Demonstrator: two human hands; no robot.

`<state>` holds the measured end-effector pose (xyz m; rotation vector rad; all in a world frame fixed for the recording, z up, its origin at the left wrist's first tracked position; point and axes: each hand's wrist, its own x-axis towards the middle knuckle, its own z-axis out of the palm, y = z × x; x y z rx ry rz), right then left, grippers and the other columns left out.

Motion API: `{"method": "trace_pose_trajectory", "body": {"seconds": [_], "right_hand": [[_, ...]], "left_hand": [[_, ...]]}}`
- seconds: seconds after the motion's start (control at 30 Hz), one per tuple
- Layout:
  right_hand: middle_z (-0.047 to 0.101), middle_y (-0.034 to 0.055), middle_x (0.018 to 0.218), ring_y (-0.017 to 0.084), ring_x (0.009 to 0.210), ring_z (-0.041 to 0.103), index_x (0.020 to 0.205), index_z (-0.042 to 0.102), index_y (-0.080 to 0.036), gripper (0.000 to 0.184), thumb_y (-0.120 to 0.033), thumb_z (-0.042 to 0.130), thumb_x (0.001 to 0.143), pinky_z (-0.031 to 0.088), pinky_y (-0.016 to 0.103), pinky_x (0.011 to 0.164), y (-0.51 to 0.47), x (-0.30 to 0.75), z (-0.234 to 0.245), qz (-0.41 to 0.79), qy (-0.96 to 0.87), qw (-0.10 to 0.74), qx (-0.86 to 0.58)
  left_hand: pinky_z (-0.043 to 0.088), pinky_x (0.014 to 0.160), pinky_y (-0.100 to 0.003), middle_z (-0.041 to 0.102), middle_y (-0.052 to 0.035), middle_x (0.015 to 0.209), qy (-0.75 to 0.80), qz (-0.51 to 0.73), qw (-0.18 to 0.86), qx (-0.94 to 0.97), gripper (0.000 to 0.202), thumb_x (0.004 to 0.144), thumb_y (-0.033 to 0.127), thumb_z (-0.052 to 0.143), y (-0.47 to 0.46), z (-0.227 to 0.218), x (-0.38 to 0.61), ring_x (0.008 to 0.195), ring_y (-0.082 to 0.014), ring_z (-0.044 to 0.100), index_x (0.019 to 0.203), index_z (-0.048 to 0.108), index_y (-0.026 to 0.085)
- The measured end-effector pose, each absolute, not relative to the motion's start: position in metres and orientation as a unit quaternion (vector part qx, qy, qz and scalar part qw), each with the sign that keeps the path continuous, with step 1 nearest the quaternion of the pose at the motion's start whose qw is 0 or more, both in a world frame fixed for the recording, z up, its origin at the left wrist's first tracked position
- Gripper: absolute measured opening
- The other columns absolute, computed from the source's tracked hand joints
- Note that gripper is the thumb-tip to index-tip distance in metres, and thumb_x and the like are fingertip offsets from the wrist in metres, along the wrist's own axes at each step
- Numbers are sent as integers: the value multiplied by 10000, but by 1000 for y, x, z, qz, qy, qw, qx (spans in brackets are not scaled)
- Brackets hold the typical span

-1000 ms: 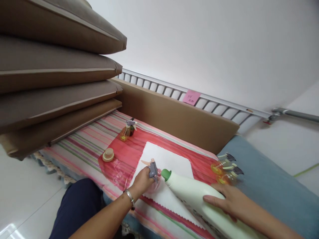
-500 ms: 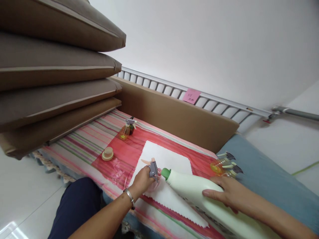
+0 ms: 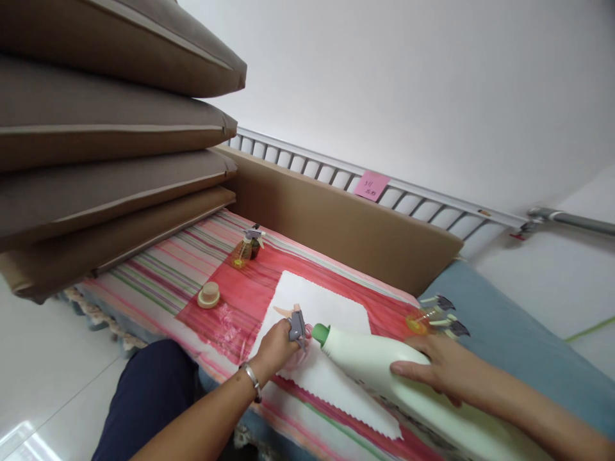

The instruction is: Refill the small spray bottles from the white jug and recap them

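Note:
My left hand [image 3: 275, 349] is closed around a small clear spray bottle [image 3: 296, 325] with a grey trigger head and a peach nozzle. Its see-through body is partly hidden by my fingers. Against the spray bottle's mouth side lies the green spout of a large pale green bottle [image 3: 372, 355], tipped nearly level; whether the two touch I cannot tell. My right hand [image 3: 439, 368] grips this large bottle from above, thumb on the near side. Under both is a white cloth [image 3: 327, 294] with zigzag edges. Any liquid flow is not visible.
A cream round cap [image 3: 209, 294] lies on the red striped cloth [image 3: 240, 288]. Small spray bottles [image 3: 244, 250] stand behind it; others [image 3: 427, 317] lie at right beside a blue surface [image 3: 519, 339]. Brown cushions [image 3: 115, 137] are stacked left, and a brown panel [image 3: 331, 221] borders the back.
The view has shifted very slightly. Both hands keep their hold, and the bottles stay in nearly the same places.

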<state>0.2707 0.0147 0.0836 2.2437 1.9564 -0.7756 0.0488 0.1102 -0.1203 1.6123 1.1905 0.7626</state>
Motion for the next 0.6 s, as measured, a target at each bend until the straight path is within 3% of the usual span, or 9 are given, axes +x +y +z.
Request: {"method": "trace_pose_trajectory", "body": {"seconds": [0.2,0.6], "right_hand": [[513,3,550,104,397,457,782,585,-131,328,-454,528,768,317,203,330,17,272,85,-260,640,25,722],[520,10,551,103,400,459,775,570,-128,296,-422,542,753,331,206,328,19,263,92,-250,628,42,735]], "left_hand": [[421,710,-259,678,-45,928,491,314,456,673,254,711,291,662,111,-123,49,853,-208,622,937,611,186],[414,730,-260,669,-45,944,493,306,463,670,252,708,299,662,110,-120,49,888,-217,612,929,601,194]]}}
